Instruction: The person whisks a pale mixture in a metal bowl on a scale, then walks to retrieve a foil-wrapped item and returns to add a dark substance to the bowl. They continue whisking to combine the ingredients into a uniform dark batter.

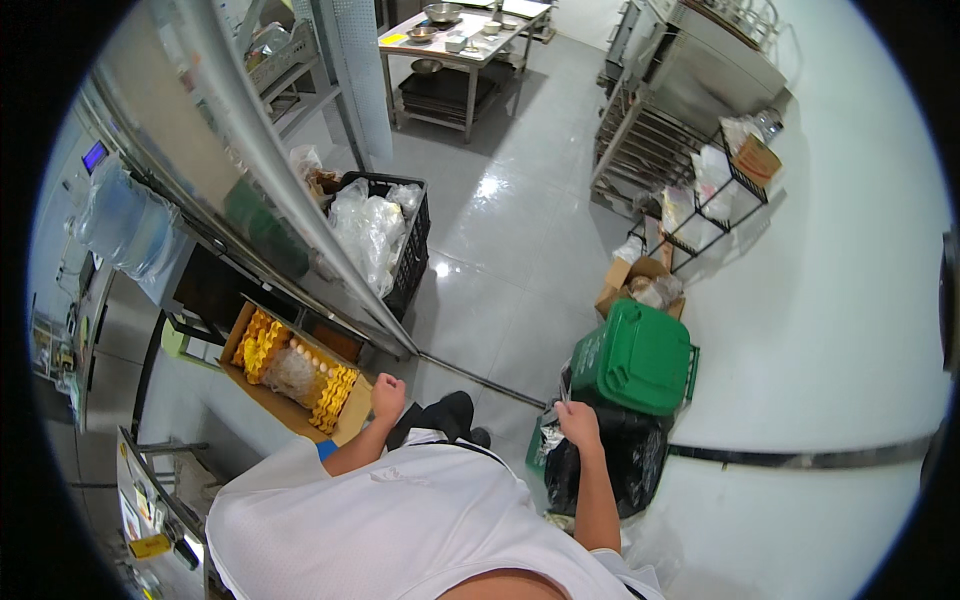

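Note:
My left hand (388, 397) is closed, beside the right end of an open cardboard box (349, 412) that holds eggs (319, 361) and yellow egg trays (334, 394). Nothing shows in that hand. My right hand (579, 424) grips a thin, grey, pointed item (564, 388), too small to name. It is above the near edge of a bin lined with a black plastic bag (619, 457). A lidded green bin (643, 358) stands just beyond it.
A glass door with a metal frame (337, 247) crosses the left side, above a floor track (484, 384). Behind it, a black crate (409, 262) holds clear plastic bags. A wire rack (712, 225) and a cardboard box (616, 281) line the right wall. A steel table (476, 56) stands farther off.

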Demonstrator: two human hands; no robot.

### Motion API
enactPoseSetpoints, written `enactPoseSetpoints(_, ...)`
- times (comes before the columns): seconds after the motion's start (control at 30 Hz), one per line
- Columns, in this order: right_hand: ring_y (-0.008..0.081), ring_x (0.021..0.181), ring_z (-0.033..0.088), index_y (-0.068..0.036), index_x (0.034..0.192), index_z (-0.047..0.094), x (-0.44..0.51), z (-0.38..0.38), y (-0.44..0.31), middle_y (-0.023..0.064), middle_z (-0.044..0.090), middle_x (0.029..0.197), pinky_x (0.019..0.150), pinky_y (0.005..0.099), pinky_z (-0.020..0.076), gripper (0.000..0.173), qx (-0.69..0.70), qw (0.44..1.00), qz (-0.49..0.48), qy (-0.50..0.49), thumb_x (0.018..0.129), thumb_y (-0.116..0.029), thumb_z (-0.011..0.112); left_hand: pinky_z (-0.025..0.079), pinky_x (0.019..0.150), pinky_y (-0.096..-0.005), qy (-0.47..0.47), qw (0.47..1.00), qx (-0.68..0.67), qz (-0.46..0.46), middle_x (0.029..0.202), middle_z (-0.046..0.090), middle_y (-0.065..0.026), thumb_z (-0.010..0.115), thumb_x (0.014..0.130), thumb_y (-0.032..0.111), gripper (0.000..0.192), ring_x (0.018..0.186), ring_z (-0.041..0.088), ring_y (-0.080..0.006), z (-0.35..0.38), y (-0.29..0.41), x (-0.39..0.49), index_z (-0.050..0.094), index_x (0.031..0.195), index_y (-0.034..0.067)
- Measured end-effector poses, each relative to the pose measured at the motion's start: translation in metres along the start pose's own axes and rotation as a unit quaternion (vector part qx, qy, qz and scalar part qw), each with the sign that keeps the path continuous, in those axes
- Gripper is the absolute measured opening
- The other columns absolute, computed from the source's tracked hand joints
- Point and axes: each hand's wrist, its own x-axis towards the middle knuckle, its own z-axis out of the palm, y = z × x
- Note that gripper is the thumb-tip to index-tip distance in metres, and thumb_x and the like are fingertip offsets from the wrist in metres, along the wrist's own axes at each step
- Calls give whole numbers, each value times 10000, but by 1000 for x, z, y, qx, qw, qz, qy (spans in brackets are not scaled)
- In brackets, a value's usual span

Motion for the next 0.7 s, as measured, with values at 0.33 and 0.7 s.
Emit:
enactPoseSetpoints(0.33, 346, 717, 664, 20, 779, 648, 299, -59, -29, 187, 649, 711, 676, 450, 493, 499, 42, 995, -10, -87, 937, -439, 535, 497, 686, -448, 22, 993, -71, -90, 742, 635, -170, 655, 775, 204, 169, 744, 636, -361, 146, 116, 191, 581, 800, 54)
enactPoseSetpoints(0.7, 239, 609, 657, 21, 763, 638, 618, -156, -135, 118, 634, 640, 597, 397, 488, 499, 17, 992, -36, -123, 954, -434, 562, 504, 692, -448, 91, 971, -120, -184, 768, 660, -152, 663, 763, 208, 170, 762, 651, -351, 221, 275, 422, 594, 818, 63)
